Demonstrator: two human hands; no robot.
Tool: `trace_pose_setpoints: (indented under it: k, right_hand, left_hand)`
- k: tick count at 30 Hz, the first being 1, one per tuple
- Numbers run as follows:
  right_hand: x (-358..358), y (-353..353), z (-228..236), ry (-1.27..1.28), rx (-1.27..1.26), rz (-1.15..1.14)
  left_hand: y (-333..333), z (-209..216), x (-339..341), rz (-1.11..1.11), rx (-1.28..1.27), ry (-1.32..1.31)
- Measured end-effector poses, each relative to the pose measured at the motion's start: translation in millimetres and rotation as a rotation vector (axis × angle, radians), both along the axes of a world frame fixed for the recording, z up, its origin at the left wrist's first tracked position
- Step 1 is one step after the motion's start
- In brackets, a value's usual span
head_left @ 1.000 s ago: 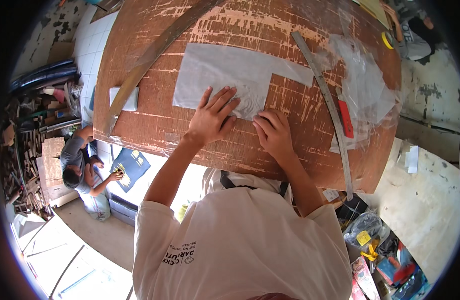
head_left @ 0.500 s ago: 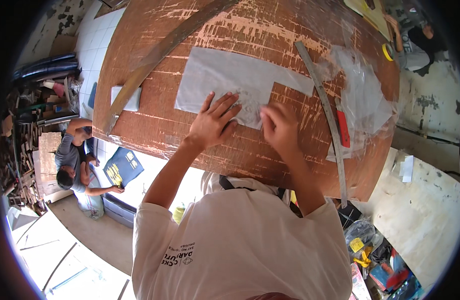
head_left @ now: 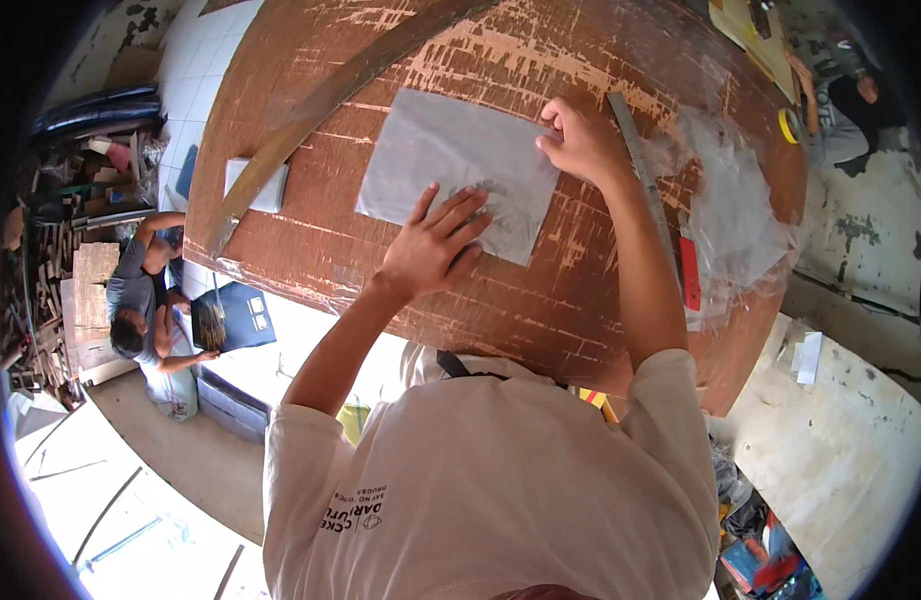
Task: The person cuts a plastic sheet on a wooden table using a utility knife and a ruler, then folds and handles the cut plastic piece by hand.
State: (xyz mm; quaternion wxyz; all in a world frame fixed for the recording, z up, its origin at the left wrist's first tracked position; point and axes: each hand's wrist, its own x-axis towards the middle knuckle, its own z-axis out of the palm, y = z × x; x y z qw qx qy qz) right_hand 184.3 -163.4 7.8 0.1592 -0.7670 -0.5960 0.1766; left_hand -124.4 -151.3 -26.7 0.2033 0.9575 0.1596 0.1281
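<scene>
A rectangular sheet of cloudy, translucent plastic (head_left: 450,140) lies flat on the worn brown tabletop (head_left: 350,190). My left hand (head_left: 435,245) rests on its near part, palm down and fingers spread. At the sheet's far right corner is my right hand (head_left: 585,140), fingers curled and thumb and forefinger close together. They seem to pinch the plastic edge there, though the hand covers that spot.
A long metal strip (head_left: 310,115) crosses the table at left, over a small pale pad (head_left: 270,185). To the right are a metal ruler (head_left: 625,120), a red-handled cutter (head_left: 689,270), loose clear plastic (head_left: 735,200) and yellow tape (head_left: 788,125). Another person (head_left: 140,295) handles a dark bag at left.
My right hand has moved away from me to the sheet's far right corner. The narrow flap that stuck out there no longer shows. My left hand has stayed in place.
</scene>
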Motion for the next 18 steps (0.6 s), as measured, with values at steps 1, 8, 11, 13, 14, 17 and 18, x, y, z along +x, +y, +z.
trace_pose_setpoints:
  k: [1,8,11,13,14,17,18]
  right_hand:
    - [0,2,-1,0.001,-0.003,0.000]
    - [-2,4,7,0.017,-0.079,-0.021]
    - [-4,3,9,0.055,-0.108,-0.037]
    - [-3,3,8,0.078,-0.105,-0.044]
    - [-2,3,6,0.081,-0.105,-0.042]
    - [0,4,0,0.077,-0.088,-0.029]
    - [0,4,-2,0.070,-0.073,-0.018]
  left_hand:
    - [0,0,0,0.000,-0.003,0.001]
    - [1,0,1,-0.005,0.005,0.009]
    - [1,1,0,-0.002,0.004,0.012]
    - [0,1,0,0.000,0.009,0.011]
    - [0,1,0,0.000,0.008,0.015]
    - [0,0,1,-0.002,0.009,0.019]
    - [1,0,1,-0.003,0.012,0.020]
